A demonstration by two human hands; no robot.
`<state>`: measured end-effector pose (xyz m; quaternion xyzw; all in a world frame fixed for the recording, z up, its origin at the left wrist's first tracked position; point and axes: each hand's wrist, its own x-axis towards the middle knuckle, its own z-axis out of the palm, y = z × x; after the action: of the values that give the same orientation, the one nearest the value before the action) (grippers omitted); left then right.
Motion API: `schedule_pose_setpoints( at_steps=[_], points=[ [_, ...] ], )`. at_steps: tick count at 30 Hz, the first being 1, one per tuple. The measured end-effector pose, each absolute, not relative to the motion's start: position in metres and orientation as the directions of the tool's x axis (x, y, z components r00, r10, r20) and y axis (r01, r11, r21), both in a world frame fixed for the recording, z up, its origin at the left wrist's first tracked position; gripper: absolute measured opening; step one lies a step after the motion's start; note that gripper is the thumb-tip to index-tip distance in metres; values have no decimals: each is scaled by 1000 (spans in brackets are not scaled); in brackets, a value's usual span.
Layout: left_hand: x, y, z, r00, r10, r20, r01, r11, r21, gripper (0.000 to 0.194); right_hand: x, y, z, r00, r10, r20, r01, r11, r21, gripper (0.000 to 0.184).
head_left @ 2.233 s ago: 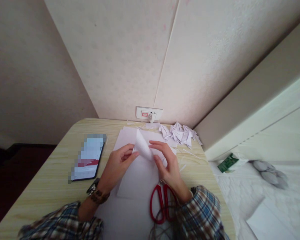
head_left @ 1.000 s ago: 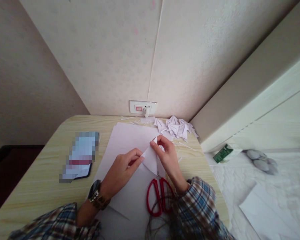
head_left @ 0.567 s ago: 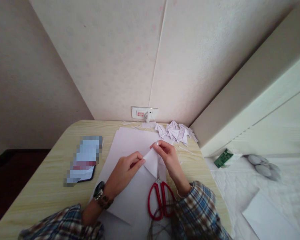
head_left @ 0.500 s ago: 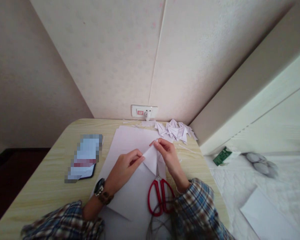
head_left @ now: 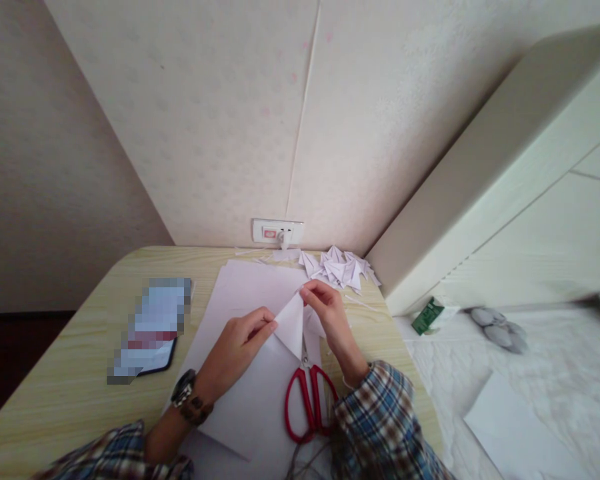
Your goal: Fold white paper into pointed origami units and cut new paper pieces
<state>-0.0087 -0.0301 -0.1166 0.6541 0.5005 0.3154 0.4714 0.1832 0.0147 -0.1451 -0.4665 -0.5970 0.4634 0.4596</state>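
Note:
A small white sheet of paper (head_left: 291,325), folded into a triangle, is held up between both hands. My left hand (head_left: 243,343) pinches its left corner between thumb and fingers. At the top corner, my right hand (head_left: 326,313) grips the paper with thumb and forefinger. Just below lie red-handled scissors (head_left: 303,407), their blades partly hidden by the folded paper. Larger white sheets (head_left: 240,283) lie under the hands and scissors. Beyond my right hand is a pile of folded white paper pieces (head_left: 337,267).
A phone (head_left: 153,327) lies at the left of the wooden table (head_left: 90,320). A wall socket (head_left: 277,231) with a plug is at the back. Off to the right, a green and white box (head_left: 429,315), a grey rounded item (head_left: 497,328) and a white sheet (head_left: 520,427) rest on a pale quilted surface.
The view has shifted slightly, so the scene sits a little lower and further left. Both hands keep their hold on the folded paper, with hardly any change in their pose.

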Motion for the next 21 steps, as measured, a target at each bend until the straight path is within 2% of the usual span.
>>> schedule_pose_setpoints(
  at_steps=[11, 21],
  points=[
    [-8, -30, -117, 320, 943, -89, 304, -13, 952, 36, 184, 13, -146, -141, 986, 95, 105, 110, -988, 32],
    [-11, -28, -121, 371, 918, -138, 356, -3, 935, 27, 185, 14, -150, -161, 984, 69, 80, 83, -993, 32]
  ],
)
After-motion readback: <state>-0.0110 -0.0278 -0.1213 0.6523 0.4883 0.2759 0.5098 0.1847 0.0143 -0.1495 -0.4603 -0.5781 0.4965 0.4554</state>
